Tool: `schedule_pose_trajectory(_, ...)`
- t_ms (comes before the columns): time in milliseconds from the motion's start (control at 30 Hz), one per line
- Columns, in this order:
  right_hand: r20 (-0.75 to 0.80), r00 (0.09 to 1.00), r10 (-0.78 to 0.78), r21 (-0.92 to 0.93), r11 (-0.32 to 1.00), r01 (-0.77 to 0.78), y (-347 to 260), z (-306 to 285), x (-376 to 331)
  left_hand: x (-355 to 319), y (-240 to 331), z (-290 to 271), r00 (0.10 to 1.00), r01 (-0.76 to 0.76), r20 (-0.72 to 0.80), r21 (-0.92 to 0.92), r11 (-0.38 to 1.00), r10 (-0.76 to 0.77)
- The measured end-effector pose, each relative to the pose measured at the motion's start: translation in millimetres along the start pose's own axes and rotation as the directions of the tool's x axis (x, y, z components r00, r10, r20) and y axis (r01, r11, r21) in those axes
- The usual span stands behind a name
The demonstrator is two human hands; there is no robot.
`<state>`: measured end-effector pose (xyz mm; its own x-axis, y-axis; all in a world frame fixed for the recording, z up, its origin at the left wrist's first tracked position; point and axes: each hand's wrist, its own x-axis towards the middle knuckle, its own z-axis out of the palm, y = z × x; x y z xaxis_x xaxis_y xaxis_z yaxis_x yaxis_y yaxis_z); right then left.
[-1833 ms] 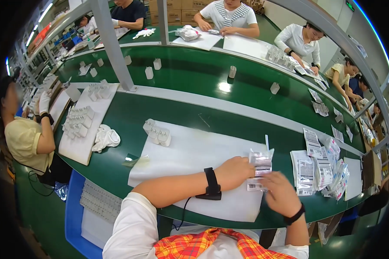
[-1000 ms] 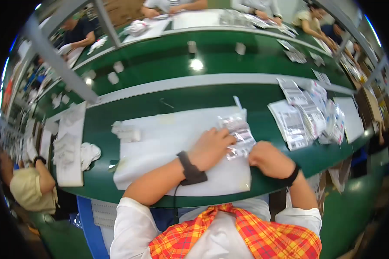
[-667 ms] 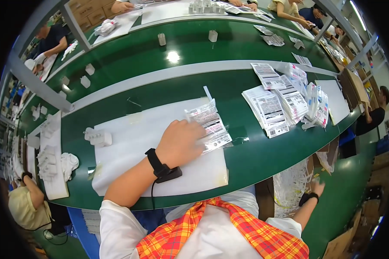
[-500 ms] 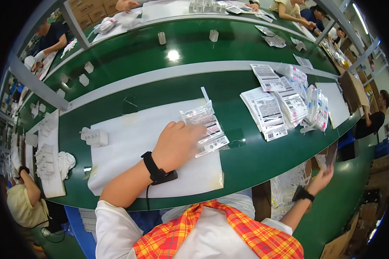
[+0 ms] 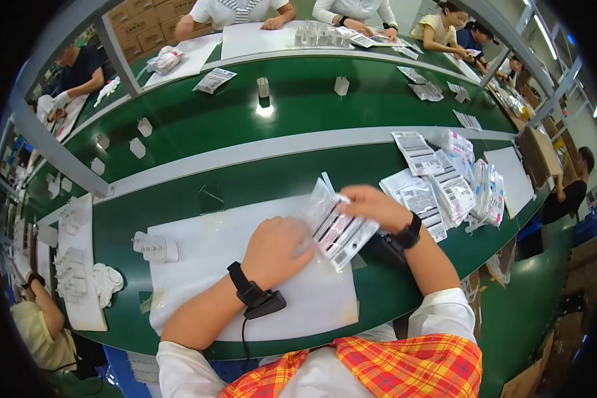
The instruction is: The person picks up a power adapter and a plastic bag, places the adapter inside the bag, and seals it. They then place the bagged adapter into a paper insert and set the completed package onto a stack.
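A clear plastic packet with a printed label (image 5: pixel 343 231) is held tilted above the right part of a white sheet (image 5: pixel 212 265). My right hand (image 5: pixel 377 208) is closed on its upper right edge, thumb and fingers pinching it. My left hand (image 5: pixel 277 249) is at the packet's lower left edge, back of the hand up and fingers bent. Its fingertips are smeared and partly hidden, so whether they grip the packet cannot be told. Several white plug adapters (image 5: pixel 155 247) stand in a group at the sheet's left edge.
Flat printed packets (image 5: pixel 418 199) and filled packets (image 5: pixel 487 192) lie piled at the right. More adapters (image 5: pixel 73 272) and a crumpled white cloth (image 5: pixel 107 284) are at the left. Beyond a grey rail (image 5: pixel 245 151), adapters stand on a green surface (image 5: pixel 199 123). Other people work around.
My right hand has come up from below the table's right edge and taken hold of the packet, which is now raised and tilted. Another labelled packet has appeared beyond the rail.
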<state>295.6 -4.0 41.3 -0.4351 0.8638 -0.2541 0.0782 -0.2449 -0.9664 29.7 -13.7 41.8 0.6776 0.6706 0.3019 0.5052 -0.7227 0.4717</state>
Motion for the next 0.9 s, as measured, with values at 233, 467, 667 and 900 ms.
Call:
schedule_pose_trajectory(233,-0.43,0.87,-0.242,0.236,0.9,0.367,-39.4,-78.5,100.7,7.7,-17.8,14.2,0.999,-0.029,-0.049,-0.141,0.99,0.022)
schedule_pose_trajectory(467,-0.307,0.941,-0.141,-0.951,0.092,-0.296,-65.2,-100.4,20.3,5.5,-26.6,11.2,1.0,0.009,-0.012,-0.167,0.986,-0.011)
schedule_pose_trajectory(667,-0.326,0.936,-0.13,-0.938,0.164,-0.304,-7.7,-81.6,-124.1,9.0,-17.8,13.0,1.0,-0.016,-0.026,-0.119,0.993,0.013)
schedule_pose_trajectory(900,-0.243,0.968,0.066,-0.958,0.141,-0.25,-3.3,-87.8,-137.2,1.8,-10.4,10.8,1.0,0.005,0.006,-0.107,0.994,-0.004)
